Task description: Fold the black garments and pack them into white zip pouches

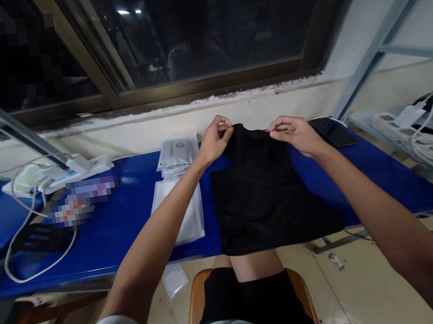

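Observation:
A black cloth garment lies spread on the blue table top in front of me. Its exact kind cannot be made out. The near edge hangs slightly over the table's front, and the far part is narrower and lifted. My left hand pinches the far left corner between thumb and fingers. At the far right corner, my right hand pinches the same edge, thumb against fingertips. Just left of the cloth are a stack of printed packets and a flat white zip bag.
A dark phone lies at the back right. Power strips with white cables stand at both sides, beside a black slotted object on the left. Metal frame bars slope at both ends. A window is behind the table.

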A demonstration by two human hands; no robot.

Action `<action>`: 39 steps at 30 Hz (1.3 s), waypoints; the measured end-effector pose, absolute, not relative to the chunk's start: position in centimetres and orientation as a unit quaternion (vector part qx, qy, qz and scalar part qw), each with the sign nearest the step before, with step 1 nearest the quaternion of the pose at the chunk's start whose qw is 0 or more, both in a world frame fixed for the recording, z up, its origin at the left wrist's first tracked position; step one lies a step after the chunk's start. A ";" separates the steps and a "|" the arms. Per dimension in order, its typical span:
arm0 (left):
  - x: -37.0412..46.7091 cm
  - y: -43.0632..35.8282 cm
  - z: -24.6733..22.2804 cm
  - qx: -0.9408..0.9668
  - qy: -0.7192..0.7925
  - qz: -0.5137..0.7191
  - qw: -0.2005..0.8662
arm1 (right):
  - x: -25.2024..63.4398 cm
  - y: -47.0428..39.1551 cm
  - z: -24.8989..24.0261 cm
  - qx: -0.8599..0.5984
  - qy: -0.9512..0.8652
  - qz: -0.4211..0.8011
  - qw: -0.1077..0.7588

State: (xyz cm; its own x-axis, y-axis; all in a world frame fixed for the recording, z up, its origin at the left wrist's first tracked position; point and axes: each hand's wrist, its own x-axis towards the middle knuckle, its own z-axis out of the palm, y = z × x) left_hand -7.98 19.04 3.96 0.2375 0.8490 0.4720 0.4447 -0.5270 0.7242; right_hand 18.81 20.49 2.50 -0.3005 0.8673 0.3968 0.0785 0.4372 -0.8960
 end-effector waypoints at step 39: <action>-8.1 2.9 0.7 0.924 0.357 0.078 -0.115 | 26.5 9.9 -0.4 -0.232 -0.961 -0.122 0.091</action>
State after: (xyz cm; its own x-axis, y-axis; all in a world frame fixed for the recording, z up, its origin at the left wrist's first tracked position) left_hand -8.08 2.94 0.68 0.7335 0.6411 0.2256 0.6769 -0.7189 -0.1579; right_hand 26.47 9.85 -0.36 -0.8755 0.4244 0.2309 0.4686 0.8625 0.1913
